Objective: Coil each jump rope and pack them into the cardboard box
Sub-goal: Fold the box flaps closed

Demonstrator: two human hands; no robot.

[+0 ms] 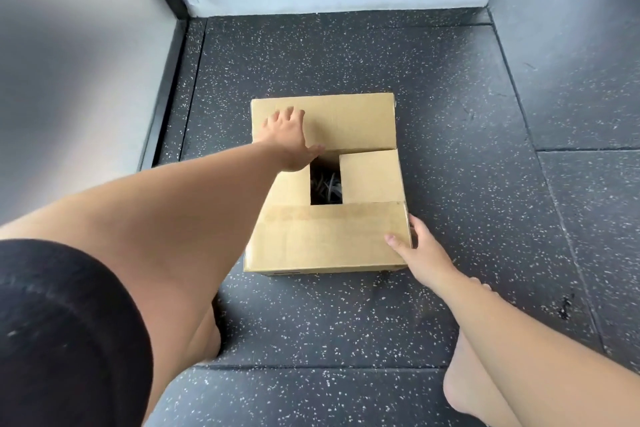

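Both our hands rest on the cardboard box (329,239), which sits on the speckled rubber floor (467,97) with its flaps nearly closed. Our left hand (285,135) lies flat, fingers spread, on the box's far flap. Our right hand (417,248) is at the box's near right corner, thumb on top of the near flap, straight fingers against the side wall. Through the gap in the box's middle, grey jump ropes (330,184) show inside.
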